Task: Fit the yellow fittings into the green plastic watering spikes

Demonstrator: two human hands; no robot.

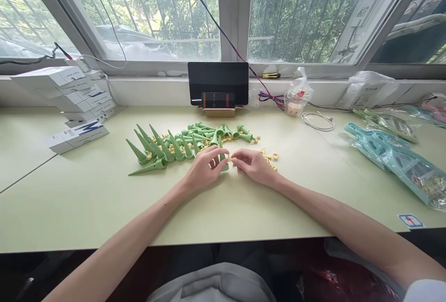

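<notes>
Between the fingers of my left hand is a green cone, its tip pointing up and its wide end near the table. My right hand pinches a small yellow piece against the cone's side. Several green cones stand in a slanting row to the left, with one lying in front of them. More green cones lie in a heap behind my hands, with yellow pieces among them. Other small yellow pieces lie just beyond my right hand.
White boxes are stacked at the back left. A phone leans on a dark screen at the back. A coiled white cable, a plastic bag and bagged teal items are on the right.
</notes>
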